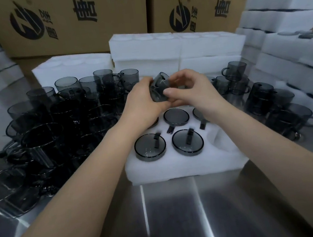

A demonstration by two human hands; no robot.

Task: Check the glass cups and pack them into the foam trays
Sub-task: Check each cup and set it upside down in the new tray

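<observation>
- Left hand [141, 100] and right hand [189, 89] pinch a tilted smoky-grey glass cup [159, 88] between curled fingers.
- Below, the white foam tray [175, 166] has its empty pocket [217, 138] nearer the right hand.

Foam tray [175, 166] is sitting on the table [179, 214] holding packed cups [150, 147], loose cups [45, 131] piling up left, more cups [275, 106] right, boxes [72, 25] standing behind.

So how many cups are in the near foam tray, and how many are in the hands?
Cups seated in the near foam tray: 4 plainly seen; a dark edge under the left hand may be a fifth
Held cup, gripped by left hand and right hand: 1
Total: 5
</observation>
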